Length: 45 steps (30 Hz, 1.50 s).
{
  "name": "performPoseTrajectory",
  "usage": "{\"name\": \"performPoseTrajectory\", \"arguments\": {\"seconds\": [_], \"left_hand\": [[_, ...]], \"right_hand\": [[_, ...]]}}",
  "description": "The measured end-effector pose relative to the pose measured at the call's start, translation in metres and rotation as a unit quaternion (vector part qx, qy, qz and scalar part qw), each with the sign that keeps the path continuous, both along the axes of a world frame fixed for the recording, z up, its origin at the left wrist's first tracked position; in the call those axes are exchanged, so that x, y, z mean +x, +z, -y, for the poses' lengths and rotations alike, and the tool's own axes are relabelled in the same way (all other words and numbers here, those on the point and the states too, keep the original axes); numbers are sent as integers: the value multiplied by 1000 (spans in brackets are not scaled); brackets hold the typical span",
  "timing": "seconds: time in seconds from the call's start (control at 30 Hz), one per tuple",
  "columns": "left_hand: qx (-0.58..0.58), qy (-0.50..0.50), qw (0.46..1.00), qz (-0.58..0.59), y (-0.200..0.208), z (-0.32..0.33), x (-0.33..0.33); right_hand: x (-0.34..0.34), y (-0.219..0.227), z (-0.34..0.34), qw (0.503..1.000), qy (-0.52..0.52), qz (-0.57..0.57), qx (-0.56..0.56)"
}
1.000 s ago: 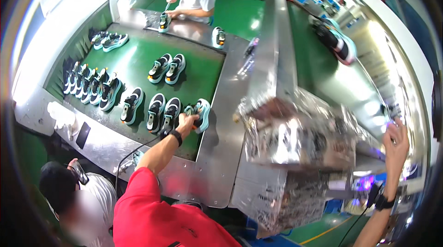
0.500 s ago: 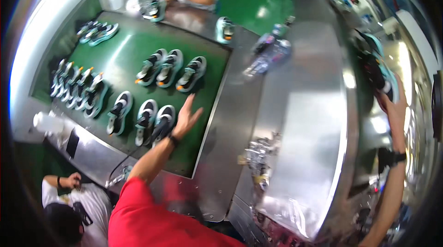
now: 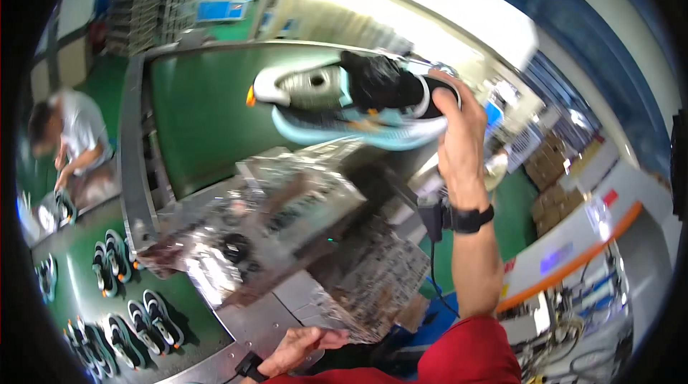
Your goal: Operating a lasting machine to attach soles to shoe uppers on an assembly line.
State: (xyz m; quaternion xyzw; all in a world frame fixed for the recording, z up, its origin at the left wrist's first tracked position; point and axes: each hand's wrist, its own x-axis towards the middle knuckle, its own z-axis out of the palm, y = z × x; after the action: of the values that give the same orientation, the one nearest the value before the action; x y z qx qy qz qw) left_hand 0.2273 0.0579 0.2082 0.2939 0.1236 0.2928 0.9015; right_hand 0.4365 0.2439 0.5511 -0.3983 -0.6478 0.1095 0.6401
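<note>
My right hand (image 3: 464,133), a dark strap at its wrist, grips a sneaker (image 3: 380,90) by the toe end. The sneaker is black, white and grey with a pale teal sole and an orange tab at the heel; motion blurs it. It is held in the air above a green conveyor belt. Low in the picture my left hand (image 3: 304,347) holds nothing, with its fingers stretched out. That hand is nearest to the crumpled clear plastic wrapping (image 3: 373,276) on a metal unit.
Several like sneakers (image 3: 136,334) stand on another green belt (image 3: 79,248) at lower left. Beyond it a person (image 3: 75,133) in a light shirt handles a sneaker. The far belt (image 3: 201,111) has a metal rim. An orange-edged machine (image 3: 573,255) stands at right, near stacked cartons (image 3: 552,176).
My view has swung to the right. The held sneaker has come from the far right into the middle of the picture. My left hand has moved away from the belt with the sneakers.
</note>
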Motion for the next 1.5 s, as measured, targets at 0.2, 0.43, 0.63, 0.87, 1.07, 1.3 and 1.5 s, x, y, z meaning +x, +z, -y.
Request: {"name": "performPoseTrajectory", "arguments": {"seconds": [0.2, 0.43, 0.63, 0.87, 1.07, 1.3, 1.5], "left_hand": [[26, -157, 975, 154, 116, 3, 113], [-11, -310, 949, 66, 131, 137, 232], [145, -293, 945, 31, 117, 248, 350], [338, -431, 836, -16, 75, 410, 440], [428, -516, 733, -113, 36, 524, 582], [628, -346, 672, -185, -61, 625, 720], [667, -347, 613, -241, -78, 662, 753]], "right_hand": [[93, -33, 212, 984, -53, -138, -100], [196, -140, 435, 918, -305, -156, -199], [199, -221, 619, 877, -252, -401, -78], [227, -288, 763, 658, -588, -470, 18], [211, -292, 894, 545, -716, -431, 67], [174, -257, 933, 389, -844, -366, 51], [180, -266, 959, 320, -897, -303, 33]]}}
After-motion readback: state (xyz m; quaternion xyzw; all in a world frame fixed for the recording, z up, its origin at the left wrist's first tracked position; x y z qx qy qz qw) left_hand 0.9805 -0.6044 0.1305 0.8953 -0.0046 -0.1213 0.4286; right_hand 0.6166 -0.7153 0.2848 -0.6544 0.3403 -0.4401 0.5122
